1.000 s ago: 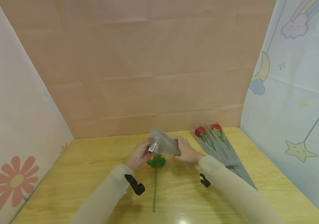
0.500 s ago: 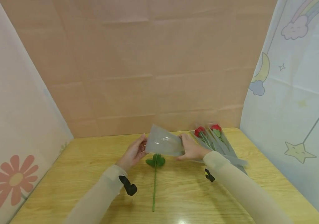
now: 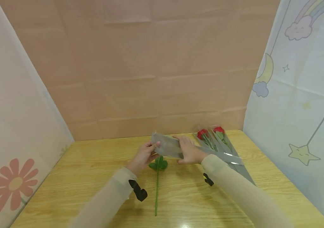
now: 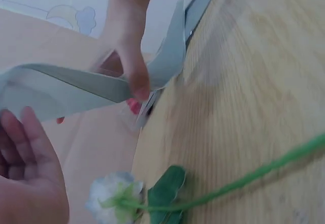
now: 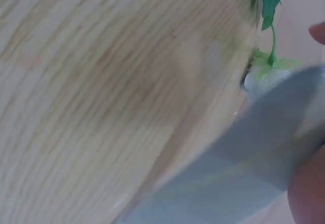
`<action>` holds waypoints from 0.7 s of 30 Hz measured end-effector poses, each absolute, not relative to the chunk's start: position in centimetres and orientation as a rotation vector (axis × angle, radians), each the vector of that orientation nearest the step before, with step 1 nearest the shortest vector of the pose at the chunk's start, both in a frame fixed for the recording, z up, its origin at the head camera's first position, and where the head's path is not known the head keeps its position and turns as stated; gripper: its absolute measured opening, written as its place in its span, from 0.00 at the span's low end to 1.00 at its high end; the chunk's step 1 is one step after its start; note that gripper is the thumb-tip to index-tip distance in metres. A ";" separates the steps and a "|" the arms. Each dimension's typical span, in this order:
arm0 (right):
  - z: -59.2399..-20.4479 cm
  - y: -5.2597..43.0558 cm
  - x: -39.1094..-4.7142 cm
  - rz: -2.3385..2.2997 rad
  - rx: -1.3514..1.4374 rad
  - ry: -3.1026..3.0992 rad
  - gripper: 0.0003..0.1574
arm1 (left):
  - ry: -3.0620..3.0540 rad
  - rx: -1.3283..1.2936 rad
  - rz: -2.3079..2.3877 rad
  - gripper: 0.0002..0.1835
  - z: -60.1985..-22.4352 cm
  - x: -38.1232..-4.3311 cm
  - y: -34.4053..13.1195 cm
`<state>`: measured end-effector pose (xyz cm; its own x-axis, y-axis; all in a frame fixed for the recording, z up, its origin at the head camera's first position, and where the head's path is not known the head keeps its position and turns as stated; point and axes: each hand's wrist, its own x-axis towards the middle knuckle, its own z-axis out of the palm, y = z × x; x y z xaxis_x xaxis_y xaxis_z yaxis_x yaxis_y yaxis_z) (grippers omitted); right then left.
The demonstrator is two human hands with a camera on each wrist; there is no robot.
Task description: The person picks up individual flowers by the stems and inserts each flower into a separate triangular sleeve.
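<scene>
My left hand pinches one end of a translucent grey flower sleeve, its thumb on top. My right hand grips the same sleeve farther along, and the sleeve's tail runs right under that wrist. Below and between the hands lies a single flower with a long green stem and dark green leaves. In the head view the sleeve hides its bloom; the left wrist view shows it as a white rose. The right wrist view has the sleeve stretching close over the table.
Two red roses, one left and one right, lie in grey sleeves at the table's back right. The held sleeve's tail overlaps their wrapping. Wooden table extends to the left. Fabric walls stand behind and at both sides.
My left hand has moved right and its thumb has come over the sleeve's end, which looks narrower than before. My right hand has shifted slightly left. The flower on the table stays put.
</scene>
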<state>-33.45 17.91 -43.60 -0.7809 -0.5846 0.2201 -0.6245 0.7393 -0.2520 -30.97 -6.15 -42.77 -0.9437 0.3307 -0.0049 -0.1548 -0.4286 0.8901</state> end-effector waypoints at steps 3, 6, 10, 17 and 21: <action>-43.9 17.8 -33.7 0.500 0.965 -2.772 0.67 | 1.266 0.265 2.497 0.10 -42.8 -30.7 -5.2; -43.9 17.7 -33.8 0.530 0.949 -2.739 0.66 | 1.105 0.282 2.552 0.17 -42.7 -30.4 -4.5; -43.7 17.5 -33.7 0.577 0.954 -2.728 0.65 | 1.008 0.289 2.576 0.22 -42.7 -30.2 -4.4; -43.5 18.1 -33.9 0.513 0.941 -2.724 0.65 | 1.125 0.333 2.487 0.15 -42.8 -31.0 -5.9; -43.5 18.7 -34.1 0.475 0.928 -2.739 0.65 | 1.647 0.377 2.298 0.10 -42.5 -31.9 -7.3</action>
